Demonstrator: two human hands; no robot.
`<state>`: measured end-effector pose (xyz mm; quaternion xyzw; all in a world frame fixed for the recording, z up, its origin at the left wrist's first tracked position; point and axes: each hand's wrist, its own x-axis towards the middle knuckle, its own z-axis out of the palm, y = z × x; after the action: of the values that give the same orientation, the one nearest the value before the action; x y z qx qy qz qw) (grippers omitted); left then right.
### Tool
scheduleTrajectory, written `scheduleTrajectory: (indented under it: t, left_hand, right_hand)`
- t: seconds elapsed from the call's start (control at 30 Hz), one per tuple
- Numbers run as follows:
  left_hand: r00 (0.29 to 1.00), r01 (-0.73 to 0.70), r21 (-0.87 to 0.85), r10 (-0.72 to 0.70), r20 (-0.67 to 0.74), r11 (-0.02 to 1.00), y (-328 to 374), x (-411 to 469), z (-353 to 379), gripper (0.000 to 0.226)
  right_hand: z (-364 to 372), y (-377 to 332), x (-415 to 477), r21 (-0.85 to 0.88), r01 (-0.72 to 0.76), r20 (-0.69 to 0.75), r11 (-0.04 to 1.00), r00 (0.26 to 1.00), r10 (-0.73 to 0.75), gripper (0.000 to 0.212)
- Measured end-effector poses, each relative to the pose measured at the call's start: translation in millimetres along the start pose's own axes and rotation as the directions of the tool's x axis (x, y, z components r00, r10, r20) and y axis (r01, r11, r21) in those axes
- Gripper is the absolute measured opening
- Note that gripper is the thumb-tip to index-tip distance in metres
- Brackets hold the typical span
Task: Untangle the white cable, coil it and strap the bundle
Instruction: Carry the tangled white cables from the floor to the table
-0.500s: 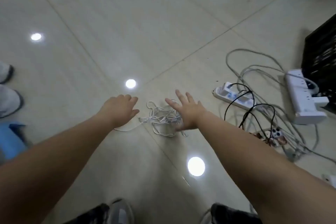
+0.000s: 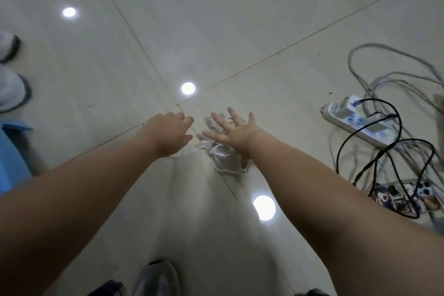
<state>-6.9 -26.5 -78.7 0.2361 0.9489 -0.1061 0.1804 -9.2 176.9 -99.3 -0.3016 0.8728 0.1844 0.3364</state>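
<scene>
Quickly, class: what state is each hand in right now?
Left hand: open, fingers loosely curled, holding nothing.
Right hand: open, fingers spread over the white cable.

The right hand [image 2: 236,133] — fingers blurred — covers part of the white cable [image 2: 224,152]; contact cannot be told.

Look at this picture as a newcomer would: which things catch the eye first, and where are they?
Two bare arms run from the lower corners to the middle, where the left hand and the right hand, fingers spread, are over a tangled white cable on the tiled floor. At the right lies a white power strip amid grey and black cables. Bright round light reflections dot the floor.
</scene>
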Motion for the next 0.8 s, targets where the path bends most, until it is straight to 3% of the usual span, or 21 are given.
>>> scheduleTrajectory:
  t: [0.17,0.37,0.53,0.8]
  left_hand:
    - [0.999,-0.002,0.025,0.001,0.039,1.0,-4,5,10,0.046]
    - [0.999,-0.006,0.008,0.006,0.054,1.0,5,12,14,0.044]
    - [1.0,-0.005,-0.049,0.005,0.011,0.999,18,29,-6,0.042]
    - [0.994,0.028,-0.152,-0.043,-0.098,0.988,29,32,-108,0.04]
  right_hand:
    - [19,3,24,0.154,0.033,-0.002,0.988,0.999,-0.033,0.065]
    - [47,16,-4,0.35,0.044,-0.1,0.936,0.995,-0.009,0.054]
    - [58,41,-32,0.454,-0.117,-0.074,0.883,0.983,0.169,0.035]
    - [-12,109,-113,0.724,-0.264,-0.235,0.637,0.774,0.587,0.034]
